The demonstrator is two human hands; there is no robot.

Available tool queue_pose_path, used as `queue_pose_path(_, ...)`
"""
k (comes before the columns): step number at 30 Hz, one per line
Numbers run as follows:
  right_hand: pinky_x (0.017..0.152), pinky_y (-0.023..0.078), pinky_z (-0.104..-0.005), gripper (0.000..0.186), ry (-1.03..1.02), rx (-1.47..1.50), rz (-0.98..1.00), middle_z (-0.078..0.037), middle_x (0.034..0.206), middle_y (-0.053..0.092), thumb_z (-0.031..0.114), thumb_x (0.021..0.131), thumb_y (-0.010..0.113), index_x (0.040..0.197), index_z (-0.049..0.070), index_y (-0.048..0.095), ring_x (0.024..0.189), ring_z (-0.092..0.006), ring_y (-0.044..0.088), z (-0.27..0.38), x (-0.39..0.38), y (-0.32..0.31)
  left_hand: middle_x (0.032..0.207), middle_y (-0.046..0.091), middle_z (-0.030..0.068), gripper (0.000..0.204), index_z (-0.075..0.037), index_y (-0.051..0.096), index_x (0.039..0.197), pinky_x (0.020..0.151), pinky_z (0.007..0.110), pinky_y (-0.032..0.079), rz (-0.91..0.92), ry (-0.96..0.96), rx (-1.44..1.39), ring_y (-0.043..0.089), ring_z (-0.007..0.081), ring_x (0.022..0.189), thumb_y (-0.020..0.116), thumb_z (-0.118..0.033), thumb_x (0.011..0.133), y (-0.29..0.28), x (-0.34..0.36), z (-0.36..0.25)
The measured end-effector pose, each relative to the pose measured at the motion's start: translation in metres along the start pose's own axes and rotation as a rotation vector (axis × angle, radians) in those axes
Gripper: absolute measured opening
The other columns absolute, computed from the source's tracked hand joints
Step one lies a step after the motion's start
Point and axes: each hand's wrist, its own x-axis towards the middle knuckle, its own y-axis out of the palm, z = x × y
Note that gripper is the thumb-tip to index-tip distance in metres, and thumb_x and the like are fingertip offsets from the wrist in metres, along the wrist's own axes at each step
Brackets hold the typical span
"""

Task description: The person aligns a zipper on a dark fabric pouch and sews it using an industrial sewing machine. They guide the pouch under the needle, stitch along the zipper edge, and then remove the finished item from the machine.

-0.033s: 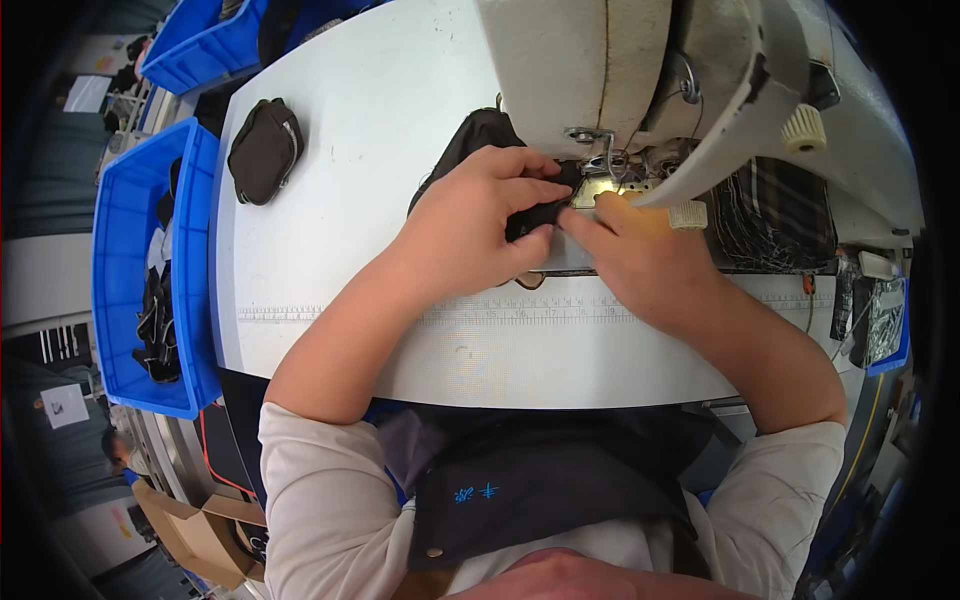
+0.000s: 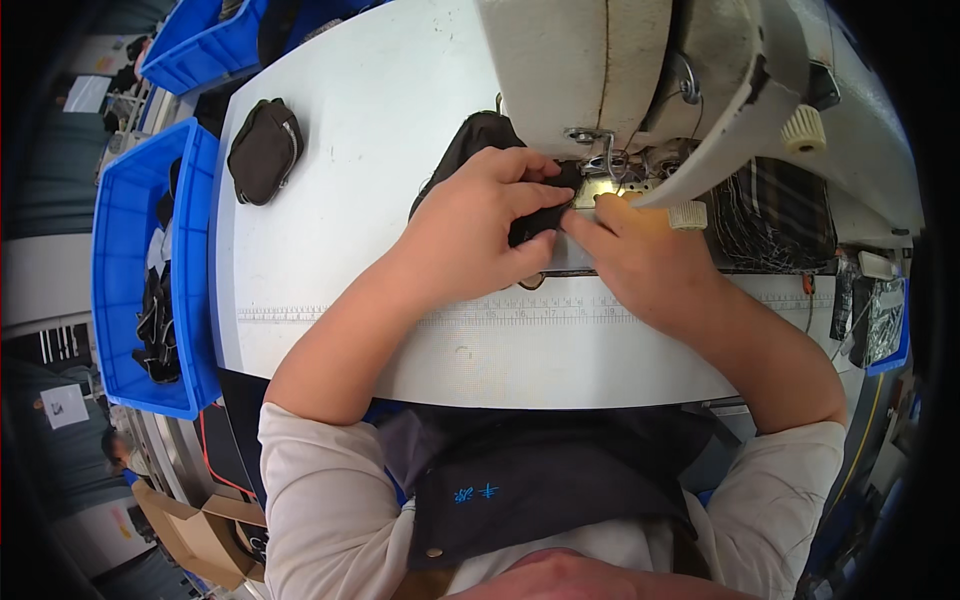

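Observation:
A white industrial sewing machine (image 2: 555, 60) stands at the upper right, with its presser foot and metal needle plate (image 2: 600, 195) under the head. My left hand (image 2: 485, 230) grips a dark black fabric piece (image 2: 465, 135) just left of the needle, fingers bent over it and thumb at its near side. My right hand (image 2: 650, 265) is beside the plate, index finger reaching to the fabric's edge and other fingers curled, partly behind the curved guard. The fabric under my fingers is mostly hidden.
A small black zippered pouch (image 2: 262, 150) lies left on the white table (image 2: 340, 110). Blue bins (image 2: 200, 300) with dark pieces line the left. Several stitched black pieces (image 2: 770, 215) lie right of the needle. A cardboard box (image 2: 190, 535) and a blurred person (image 2: 122, 450) are at the lower left.
My left hand has shifted very slightly along with the fabric at its fingertips. The rest looks the same.

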Motion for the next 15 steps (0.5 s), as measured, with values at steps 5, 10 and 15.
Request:
queue_pose_path(5,0.066,0.051,-0.0348,0.032,-0.001,-0.004,0.115,-0.002,0.086,0.059,0.01,0.077,0.072,0.108,0.006,0.071,0.077,-0.0212,0.065,0.0,-0.005,-0.004,0.13,0.062,0.0116,0.043,-0.002,0.075,0.121,0.094,0.039,0.057,0.017,0.075,0.154,0.06,0.0288,0.12,0.076,-0.023,0.084,0.003,-0.002,-0.016)
queue_pose_path(10,0.073,0.052,-0.038,0.031,0.001,0.021,0.073,-0.009,0.098,0.065,0.01,0.076,0.072,0.105,0.001,0.071,0.091,-0.0238,0.067,0.004,-0.004,-0.007,0.13,0.06,0.0094,0.04,-0.001,0.075,0.119,0.094,0.038,0.056,-0.015,0.208,0.317,0.058,0.0266,0.116,0.075,-0.022,0.085,0.002,-0.001,-0.017)
queue_pose_path(15,0.083,0.053,-0.0444,0.031,-0.056,0.018,-0.019,-0.018,0.122,0.07,0.009,0.077,0.07,0.106,-0.002,0.073,0.108,-0.0259,0.065,0.004,-0.006,-0.003,0.122,0.066,0.0091,0.033,-0.002,0.075,0.112,0.094,0.038,0.053,0.046,0.187,0.186,0.061,0.0252,0.112,0.074,-0.019,0.084,-0.003,-0.001,-0.014)
